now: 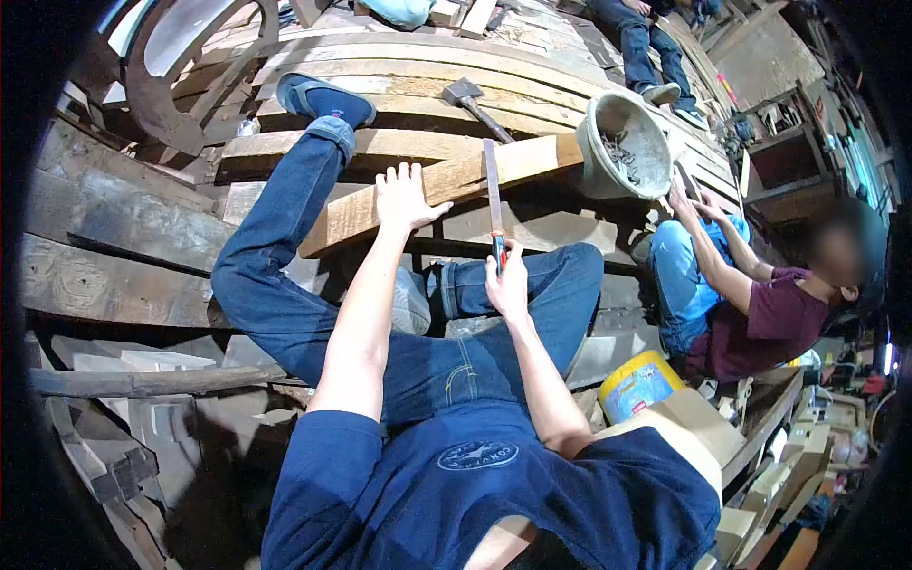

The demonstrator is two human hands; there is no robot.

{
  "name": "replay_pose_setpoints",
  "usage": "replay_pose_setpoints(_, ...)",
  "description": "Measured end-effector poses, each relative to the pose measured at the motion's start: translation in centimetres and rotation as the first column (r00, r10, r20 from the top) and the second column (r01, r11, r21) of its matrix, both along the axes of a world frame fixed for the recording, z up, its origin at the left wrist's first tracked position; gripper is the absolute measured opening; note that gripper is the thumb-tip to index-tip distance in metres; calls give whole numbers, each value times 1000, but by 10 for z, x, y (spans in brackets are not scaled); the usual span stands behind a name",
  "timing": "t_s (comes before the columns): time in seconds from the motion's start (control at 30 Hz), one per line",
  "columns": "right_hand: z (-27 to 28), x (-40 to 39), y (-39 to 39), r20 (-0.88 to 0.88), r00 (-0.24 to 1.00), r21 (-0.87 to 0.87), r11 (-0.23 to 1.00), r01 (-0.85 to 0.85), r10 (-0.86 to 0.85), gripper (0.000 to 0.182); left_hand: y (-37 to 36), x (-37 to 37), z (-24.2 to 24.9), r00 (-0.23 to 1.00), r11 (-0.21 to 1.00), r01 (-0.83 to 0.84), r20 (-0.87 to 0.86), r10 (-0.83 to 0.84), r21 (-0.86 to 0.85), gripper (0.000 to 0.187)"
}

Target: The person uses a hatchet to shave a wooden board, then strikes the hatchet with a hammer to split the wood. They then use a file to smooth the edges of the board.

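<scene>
My left hand (404, 198) lies with spread fingers on a long wooden beam (351, 217), its thumb pointing right. The beam slants across in front of me, up toward the right. In my right hand (508, 285) is a flat file (493, 190), gripped by its red and black handle. Its long, narrow metal blade points away from me and lies across the beam, to the right of my left hand. Around the blade the beam's surface turns from brown to paler wood.
A hammer (475, 106) rests on the planks beyond the beam. By the beam's right end stands a bucket (622, 142) with metal pieces inside. A person (760, 313) sits at the right, another (651, 47) farther back. A yellow container (638, 385) is near my right elbow.
</scene>
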State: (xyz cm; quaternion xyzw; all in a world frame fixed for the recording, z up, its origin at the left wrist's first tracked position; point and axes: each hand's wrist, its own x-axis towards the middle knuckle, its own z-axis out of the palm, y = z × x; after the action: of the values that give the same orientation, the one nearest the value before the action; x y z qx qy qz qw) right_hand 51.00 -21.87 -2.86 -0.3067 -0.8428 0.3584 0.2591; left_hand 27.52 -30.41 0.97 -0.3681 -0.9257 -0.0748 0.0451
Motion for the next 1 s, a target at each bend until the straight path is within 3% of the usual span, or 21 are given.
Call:
replay_pose_setpoints(0.03, -1, 0, 2, -19, 1000, -31, 999, -18, 17, 37, -1, 2, -2, 997, 999, 0, -72, 4, 49, 104)
replay_pose_setpoints(0.07, -2, 1, 7, -106, 994, -355, 933, -58, 22, 34, 1, -1, -3, 999, 1000, 2, 42, -1, -23, 102)
replay_pose_setpoints(0.1, 6, 0, 10, -186, 983, -636, 763, -117, -5, 31, 0, -1, 0, 999, 1000, 5, 49, -4, -28, 103)
replay_pose_setpoints(0.13, 23, -1, 8, -282, 951, -798, 581, -160, -126, 28, 0, -1, 0, 998, 999, 9, 57, -7, -32, 103)
replay_pose_setpoints(0.2, 29, 7, 24, -437, 876, -894, 201, -400, -201, 28, 1, 0, -4, 1000, 999, 3, 24, -2, -33, 104)
replay_pose_setpoints(0.23, 19, 11, 37, -492, 835, -861, -8, -509, -247, 29, 1, 0, -9, 1000, 1000, 3, 16, -3, -25, 105)
replay_pose_setpoints(0.3, 3, 15, 52, -470, 826, -837, -139, -529, -312, 35, 1, -1, -11, 1000, 1000, -2, -4, 2, -7, 105)
replay_pose_setpoints(0.37, -4, 14, 51, -310, 873, -946, 34, -322, -377, 34, 1, -3, -9, 1000, 1000, 2, 14, -1, -15, 106)
replay_pose_setpoints(0.4, -8, 15, 52, -252, 865, -966, 64, -250, -434, 30, 1, -3, -9, 1000, 1000, 2, 9, -2, -8, 105)
replay_pose_setpoints(0.53, -17, 15, 49, -173, 949, -769, 638, 38, -264, 21, 2, -4, -11, 1000, 1000, 17, 15, -17, -6, 104)
replay_pose_setpoints(0.57, -17, 17, 48, -113, 971, -656, 749, 88, -213, 26, 2, -4, -12, 1000, 1000, 20, 17, -20, -7, 103)
replay_pose_setpoints(0.6, -14, 18, 45, -44, 991, -336, 936, 103, -125, 31, 2, -4, -12, 1000, 1000, 11, 2, -11, -18, 104)
replay_pose_setpoints(0.63, -12, 19, 43, 54, 996, 28, 998, 63, -65, 36, 2, -4, -13, 1000, 1000, 7, -10, -7, -16, 105)
replay_pose_setpoints(0.67, -9, 19, 43, 255, 963, 28, 996, 86, -90, 40, 2, -4, -14, 1000, 1000, 4, -20, -5, -15, 105)
replay_pose_setpoints(0.77, -11, 5, 49, 462, 880, 26, 994, 110, -110, 39, 2, -3, -12, 1000, 1000, 5, -16, -5, -13, 106)
replay_pose_setpoints(0.83, -29, -9, 62, 327, 940, 171, 984, 42, -97, 38, 1, -2, -10, 1000, 1000, 6, -28, -6, -7, 105)
replay_pose_setpoints(0.9, -20, -33, 73, 505, 857, 155, 988, 28, -103, 36, 1, -2, -6, 1000, 1000, 9, -5, -9, -11, 103)
replay_pose_setpoints(1.0, -17, -70, 85, 506, 848, 258, 966, 22, -155, 38, 2, -4, -10, 1000, 1000, 9, 6, -9, -4, 101)
